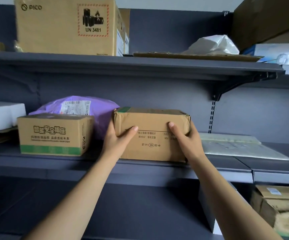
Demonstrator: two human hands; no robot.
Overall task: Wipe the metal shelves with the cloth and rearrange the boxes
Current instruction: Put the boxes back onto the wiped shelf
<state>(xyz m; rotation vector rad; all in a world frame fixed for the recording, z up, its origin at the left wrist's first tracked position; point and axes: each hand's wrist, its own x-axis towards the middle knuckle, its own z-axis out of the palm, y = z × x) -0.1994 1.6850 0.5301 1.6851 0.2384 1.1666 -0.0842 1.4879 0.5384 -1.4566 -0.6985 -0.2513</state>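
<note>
- Two hands on one carton [150, 135]: left hand [117, 139] clamps its left end, right hand [187, 141] its right end; each thumb lies flat on the front face, the other fingers curl round the sides, tips hidden behind the cardboard
- carton is at the front edge of the middle shelf [53, 163]; I can't tell whether it rests on the shelf or sits just off it
- green-banded box [53, 134] stands just to its left, with a gap; purple mailer [76, 104] lies behind, touching or nearly touching the carton's rear left corner
- I read this as the rearranging step; no cloth in view, so I can't judge the wiping
- to do it well, I'd say: keep both ends squeezed evenly; corners look crushed, so grip low and don't dent the face; lift clear before shifting so the mailer isn't dragged; mind the clear plastic sleeve [235, 148] on the right
- print on the carton reads upside down: "2500W", "10A", "250V~", "USB", a CCC mark with Chinese text; flipping it upright would be tidy
- green-banded box carries large Chinese characters; smaller lines too blurred to read
- big box [66, 26] on the upper shelf [140, 66]: "PICO", "UN 3481", battery-fire pictogram in a red hatched border
- mailer label has a barcode; text too small
</note>
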